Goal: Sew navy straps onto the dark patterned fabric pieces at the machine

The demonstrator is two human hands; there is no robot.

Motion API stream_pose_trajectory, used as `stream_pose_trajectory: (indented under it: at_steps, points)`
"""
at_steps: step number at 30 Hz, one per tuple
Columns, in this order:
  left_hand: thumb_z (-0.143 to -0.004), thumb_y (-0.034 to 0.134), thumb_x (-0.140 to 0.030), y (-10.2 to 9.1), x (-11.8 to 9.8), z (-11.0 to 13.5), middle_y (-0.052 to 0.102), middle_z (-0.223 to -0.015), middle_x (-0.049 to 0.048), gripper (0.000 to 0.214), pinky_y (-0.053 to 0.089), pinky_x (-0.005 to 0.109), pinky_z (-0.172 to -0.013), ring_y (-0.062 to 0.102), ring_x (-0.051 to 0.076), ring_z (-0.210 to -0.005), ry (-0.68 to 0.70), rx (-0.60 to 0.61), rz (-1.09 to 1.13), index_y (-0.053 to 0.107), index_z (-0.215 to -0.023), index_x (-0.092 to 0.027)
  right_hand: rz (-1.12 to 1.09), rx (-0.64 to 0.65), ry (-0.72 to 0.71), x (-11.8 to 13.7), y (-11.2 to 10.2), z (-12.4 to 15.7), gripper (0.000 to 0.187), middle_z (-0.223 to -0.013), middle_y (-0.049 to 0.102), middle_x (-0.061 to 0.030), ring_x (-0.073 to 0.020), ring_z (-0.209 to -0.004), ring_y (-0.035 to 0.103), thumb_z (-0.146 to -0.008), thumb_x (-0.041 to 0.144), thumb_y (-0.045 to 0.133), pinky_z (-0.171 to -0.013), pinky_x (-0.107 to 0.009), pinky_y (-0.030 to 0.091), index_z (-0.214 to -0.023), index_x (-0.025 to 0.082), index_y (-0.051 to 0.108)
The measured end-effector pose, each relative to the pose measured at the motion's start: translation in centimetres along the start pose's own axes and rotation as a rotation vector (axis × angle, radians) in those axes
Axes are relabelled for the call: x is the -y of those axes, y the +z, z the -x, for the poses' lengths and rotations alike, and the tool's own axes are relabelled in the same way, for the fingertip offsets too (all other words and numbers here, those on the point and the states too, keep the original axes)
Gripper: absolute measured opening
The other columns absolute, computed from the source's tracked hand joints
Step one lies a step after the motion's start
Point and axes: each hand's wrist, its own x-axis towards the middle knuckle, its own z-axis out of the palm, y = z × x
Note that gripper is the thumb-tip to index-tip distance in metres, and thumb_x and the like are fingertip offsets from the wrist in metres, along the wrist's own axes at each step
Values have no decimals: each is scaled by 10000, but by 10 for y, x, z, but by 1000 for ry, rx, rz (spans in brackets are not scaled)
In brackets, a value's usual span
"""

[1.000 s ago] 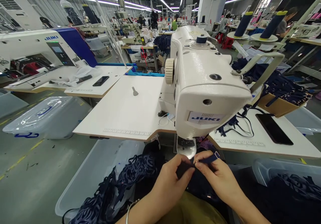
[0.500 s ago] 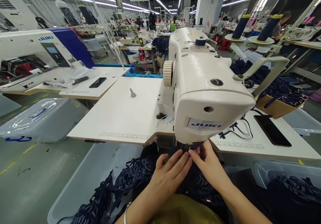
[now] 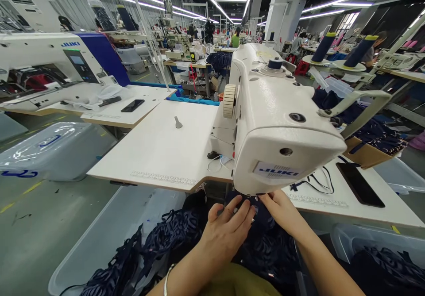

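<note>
Under the head of a white sewing machine [image 3: 285,128] lies dark navy patterned fabric [image 3: 265,238], hanging down toward my lap. My left hand [image 3: 229,227] rests at the near side of the machine head, fingers apart and slightly bent over the cloth. A small pale glint shows by its fingertips, too small to name. On the other side, my right hand [image 3: 282,209] pinches the fabric's edge beneath the machine head; its fingertips are partly hidden there. The needle area is out of sight behind the head.
A flat metal piece [image 3: 178,122] lies on the white tabletop [image 3: 149,150]. To the right are a black phone [image 3: 360,184], dark straps [image 3: 315,183] and a cardboard box [image 3: 372,152] of navy fabric. A clear plastic bin [image 3: 89,238] with navy strips stands below left.
My left fingers have lifted and spread slightly, while the right hand has shifted a little right along the fabric. The view has tilted and moved slightly.
</note>
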Motion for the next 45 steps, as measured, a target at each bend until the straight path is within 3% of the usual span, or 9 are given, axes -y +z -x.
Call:
stream_pose_trajectory:
  at_steps: [6,13,18,21,25,29,33,38,45]
  points:
    - [-932,521,-219,-2,-2,-7,657,-1171,-12,286,288,361,-894,545,163,-1154,-41,-21,-21,580,-1210,-196,157,-118,-84,6,6,-17,227,-776,609,-87,-276,-834,588,-807,391,450,-855,-432,449,-757,199,561]
    - [-929,518,-254,-2,-2,-8,659,-1141,-2,311,296,365,-877,557,180,-1139,-49,-19,-24,569,-1227,-182,84,-155,-139,7,7,-23,201,-887,662,-92,-282,-973,578,-775,349,491,-866,-381,462,-834,203,616]
    - [-922,561,-239,-6,0,-3,658,-1151,-17,330,290,340,-932,523,169,-1199,-32,22,81,545,-1252,-220,53,-21,-22,5,-2,1,222,-812,604,-23,-220,-835,577,-900,409,474,-778,-323,458,-868,214,573]
    - [-932,574,-301,-9,-1,-3,667,-1124,-24,298,278,339,-931,530,163,-1187,-19,18,198,554,-1225,-252,64,60,-39,6,-4,19,235,-747,524,22,-166,-720,524,-911,413,536,-663,-265,414,-772,224,521]
    - [-971,489,-322,-11,-5,-10,640,-1117,14,179,310,329,-890,565,153,-1084,-192,6,402,581,-1087,-220,110,51,-99,10,-2,34,228,-744,482,24,-153,-708,487,-937,361,527,-656,-262,382,-761,217,526]
    - [-947,505,-381,-15,-8,-19,629,-1031,44,271,365,353,-835,532,205,-984,-395,38,496,516,-1143,-194,116,32,-136,15,-2,42,159,-804,525,8,-160,-731,501,-935,333,543,-666,-260,407,-826,227,589]
    - [-945,514,-317,-19,-8,-23,626,-899,-3,123,359,350,-749,522,186,-826,-346,110,496,575,-1010,-233,66,-23,-216,16,-1,47,69,-872,605,-3,-182,-825,566,-905,297,602,-700,-245,467,-862,262,643]
    - [-964,469,-286,-21,-9,-21,595,-824,1,151,365,345,-738,509,170,-794,-302,39,470,596,-934,-210,35,-100,-306,8,4,50,48,-888,644,-10,-190,-855,626,-870,253,654,-732,-244,519,-871,282,691]
    - [-975,447,-211,-26,-13,-21,594,-813,6,151,386,325,-717,504,157,-790,-222,-25,415,593,-1005,-190,20,-185,-443,3,11,55,166,-880,633,-7,-171,-800,647,-852,158,657,-705,-246,544,-908,310,692]
